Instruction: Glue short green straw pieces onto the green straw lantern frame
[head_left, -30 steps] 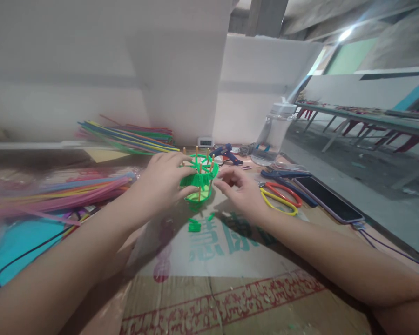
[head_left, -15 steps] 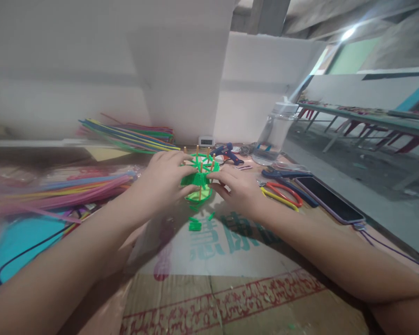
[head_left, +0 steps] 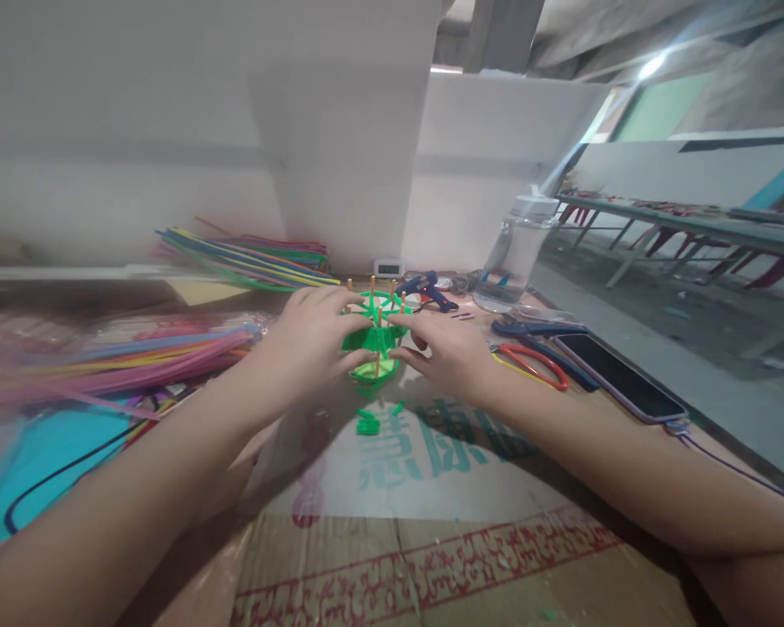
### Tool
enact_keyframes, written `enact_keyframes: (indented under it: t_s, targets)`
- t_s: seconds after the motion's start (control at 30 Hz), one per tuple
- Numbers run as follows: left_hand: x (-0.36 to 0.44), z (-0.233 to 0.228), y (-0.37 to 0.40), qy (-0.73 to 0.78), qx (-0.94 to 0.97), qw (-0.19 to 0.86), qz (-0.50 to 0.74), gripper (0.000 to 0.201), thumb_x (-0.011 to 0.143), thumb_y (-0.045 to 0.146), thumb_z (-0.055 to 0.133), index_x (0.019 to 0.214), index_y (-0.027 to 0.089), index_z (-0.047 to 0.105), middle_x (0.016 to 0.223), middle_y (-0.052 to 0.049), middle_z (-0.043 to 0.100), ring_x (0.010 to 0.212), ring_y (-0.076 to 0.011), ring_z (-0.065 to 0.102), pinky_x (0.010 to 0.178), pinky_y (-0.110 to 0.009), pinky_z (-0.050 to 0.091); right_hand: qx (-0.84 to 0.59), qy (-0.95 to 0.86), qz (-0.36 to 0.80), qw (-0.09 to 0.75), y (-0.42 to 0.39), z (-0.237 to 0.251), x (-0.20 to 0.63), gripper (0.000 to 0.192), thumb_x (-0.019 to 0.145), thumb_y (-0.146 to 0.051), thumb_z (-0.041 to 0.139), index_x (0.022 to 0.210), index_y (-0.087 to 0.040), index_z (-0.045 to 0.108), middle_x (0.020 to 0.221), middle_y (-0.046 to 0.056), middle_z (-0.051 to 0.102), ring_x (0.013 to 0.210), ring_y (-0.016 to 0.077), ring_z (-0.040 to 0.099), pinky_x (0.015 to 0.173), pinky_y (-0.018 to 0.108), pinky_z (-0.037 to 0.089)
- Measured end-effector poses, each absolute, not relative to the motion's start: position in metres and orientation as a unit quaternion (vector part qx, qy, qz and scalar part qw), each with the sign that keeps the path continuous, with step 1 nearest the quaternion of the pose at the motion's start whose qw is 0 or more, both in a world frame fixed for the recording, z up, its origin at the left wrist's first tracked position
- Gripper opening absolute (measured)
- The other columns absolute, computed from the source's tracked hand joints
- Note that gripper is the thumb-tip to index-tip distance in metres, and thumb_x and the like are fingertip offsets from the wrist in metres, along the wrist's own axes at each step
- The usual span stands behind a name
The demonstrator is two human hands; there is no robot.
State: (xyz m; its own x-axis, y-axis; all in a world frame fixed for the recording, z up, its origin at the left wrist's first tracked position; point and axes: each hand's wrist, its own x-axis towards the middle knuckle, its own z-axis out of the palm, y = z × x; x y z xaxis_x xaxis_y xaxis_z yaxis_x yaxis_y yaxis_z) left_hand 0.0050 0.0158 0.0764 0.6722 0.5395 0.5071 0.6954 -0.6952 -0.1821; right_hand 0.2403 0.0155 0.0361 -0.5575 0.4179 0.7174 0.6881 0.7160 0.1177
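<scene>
A small green woven basket with upright wooden sticks stands on the cardboard sheet. My left hand wraps around its left side. From the other side my right hand grips it, fingers over the rim. Green offcuts lie on the cardboard just in front of the basket.
Bundles of coloured strips lie at the left and at the back. A blue glue gun, a clear water jug, red-handled pliers and a phone sit to the right. A white wall stands behind.
My right hand moved left from beside the basket and closed on its right side. My left hand kept its hold.
</scene>
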Motion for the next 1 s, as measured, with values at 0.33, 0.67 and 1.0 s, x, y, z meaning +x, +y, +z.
enact_keyframes:
  t_s: [0.33,0.67,1.0]
  targets:
    - [0.0066,0.0777,0.0143,-0.353,-0.894,0.190,-0.201,0.034,0.086,0.046,0.073,0.110,0.022,0.073,0.126,-0.011,0.068,0.123,-0.0345,0.057,0.104,-0.052,0.042,-0.331,-0.859,-0.181,0.346,0.0071,0.0369,0.2349,0.028,0.099,-0.033,0.056,0.117,-0.013,0.065,0.080,0.006,0.070,0.070,0.0171,0.062,0.065,0.029,0.044]
    - [0.0060,0.0779,0.0149,-0.359,-0.895,0.178,-0.197,0.037,0.085,0.045,0.074,0.114,0.022,0.073,0.128,-0.011,0.066,0.124,-0.0356,0.056,0.103,-0.053,0.043,-0.330,-0.863,-0.153,0.351,0.0098,0.0375,0.2338,0.028,0.102,-0.029,0.052,0.121,-0.013,0.064,0.082,0.006,0.072,0.074,0.0182,0.065,0.068,0.030,0.048]
    - [0.0047,0.0769,0.0147,-0.348,-0.899,0.164,-0.208,0.033,0.087,0.042,0.073,0.114,0.023,0.074,0.129,-0.011,0.066,0.124,-0.0342,0.056,0.103,-0.053,0.043,-0.289,-0.863,-0.172,0.376,0.0103,0.0320,0.2412,0.028,0.100,-0.033,0.057,0.119,-0.014,0.064,0.082,0.007,0.072,0.074,0.0192,0.066,0.066,0.031,0.049]
